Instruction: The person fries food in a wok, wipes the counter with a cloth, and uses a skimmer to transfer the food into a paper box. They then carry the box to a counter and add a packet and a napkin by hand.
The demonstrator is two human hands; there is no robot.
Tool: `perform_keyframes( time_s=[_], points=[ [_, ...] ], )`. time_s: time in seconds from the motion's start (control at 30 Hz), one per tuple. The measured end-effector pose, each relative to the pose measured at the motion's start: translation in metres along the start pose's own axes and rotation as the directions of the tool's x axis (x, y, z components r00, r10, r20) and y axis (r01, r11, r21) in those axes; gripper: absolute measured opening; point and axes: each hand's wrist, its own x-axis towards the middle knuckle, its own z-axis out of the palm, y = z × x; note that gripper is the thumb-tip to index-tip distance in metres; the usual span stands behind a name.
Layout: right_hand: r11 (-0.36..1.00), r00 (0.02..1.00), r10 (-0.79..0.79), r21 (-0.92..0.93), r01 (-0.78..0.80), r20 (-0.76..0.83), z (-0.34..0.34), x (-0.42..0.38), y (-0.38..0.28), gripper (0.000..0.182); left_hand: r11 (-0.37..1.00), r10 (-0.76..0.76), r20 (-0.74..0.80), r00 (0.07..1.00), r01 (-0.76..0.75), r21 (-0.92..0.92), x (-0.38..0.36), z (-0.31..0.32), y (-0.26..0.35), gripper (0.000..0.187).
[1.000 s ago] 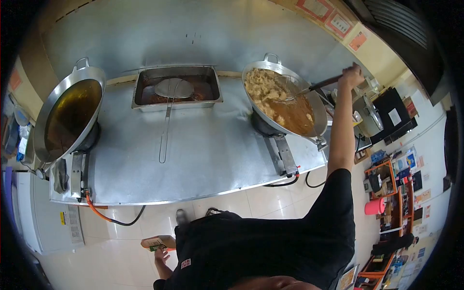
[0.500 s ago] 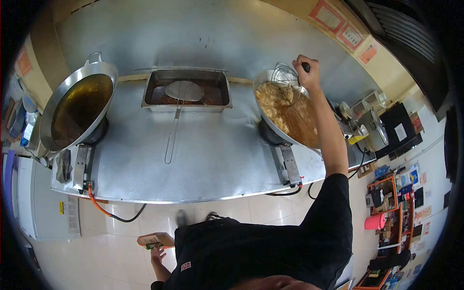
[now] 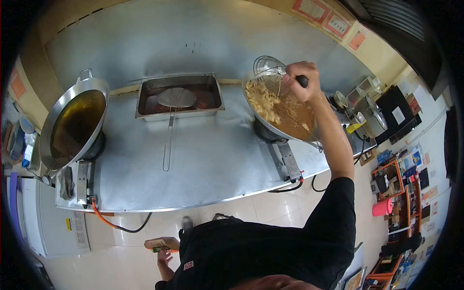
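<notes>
My right hand (image 3: 303,82) is closed around the black handle of a wire skimmer (image 3: 267,67). Its round wire head is tilted above the far side of the right wok (image 3: 316,144). Pale golden fried pieces (image 3: 258,99) crowd the left of that wok, amid foamy brown oil (image 3: 290,126). A thin metal rod (image 3: 296,118) slants across the oil; its far end is hard to make out. Low beside my body, my left hand (image 3: 165,257) grips a brown packet (image 3: 162,243) with green and orange on it. Its contents are hidden.
A second wok (image 3: 46,133) with dark yellow oil stands at the left. Between the woks, a steel tray (image 3: 180,115) holds reddish-brown contents, with a flat mesh strainer (image 3: 177,97) across it. Gas hoses (image 3: 108,222) run off the steel counter's (image 3: 135,179) front edge.
My right hand has swung the skimmer, its wire head now tilted higher and further left over the wok. The view has shifted slightly; my left hand still holds the packet.
</notes>
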Motion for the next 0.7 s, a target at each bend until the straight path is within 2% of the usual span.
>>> perform_keyframes(
  time_s=[0.13,0.23,0.33,0.37,0.5,0.57,0.7],
  points=[
    [0.999,0.998,-0.037,0.011,0.038,-0.049,-0.016,0.005,-0.022,0.027,0.997,-0.019,-0.059,0.998,0.023,0.077,0.011,0.008,0.030,0.049],
    [0.995,0.990,-0.089,0.029,0.093,-0.108,-0.030,0.011,-0.048,0.027,0.997,-0.007,-0.040,0.999,0.010,0.079,0.009,0.008,0.037,0.052],
    [0.991,0.976,-0.002,0.131,0.032,-0.219,-0.038,0.009,-0.072,0.027,0.997,-0.028,0.003,1.000,0.027,0.071,0.015,0.000,0.030,0.053],
    [0.987,0.974,0.002,0.154,0.034,-0.228,-0.039,0.006,-0.074,0.027,0.997,-0.038,0.022,0.999,0.037,0.068,0.014,-0.002,0.029,0.054],
    [0.961,0.946,0.195,0.245,-0.131,-0.258,-0.035,-0.011,-0.068,0.026,0.994,-0.091,0.013,0.996,0.090,0.060,0.009,-0.005,0.020,0.050],
    [0.933,0.924,0.278,0.302,-0.194,-0.264,-0.029,-0.021,-0.049,0.025,0.998,-0.033,0.096,0.995,0.029,0.047,0.010,-0.016,0.010,0.048],
    [0.959,0.927,0.270,0.162,-0.233,-0.262,-0.015,-0.026,-0.016,0.024,0.996,0.091,0.159,0.983,-0.089,-0.018,0.010,-0.026,-0.002,0.045]
  ],
)
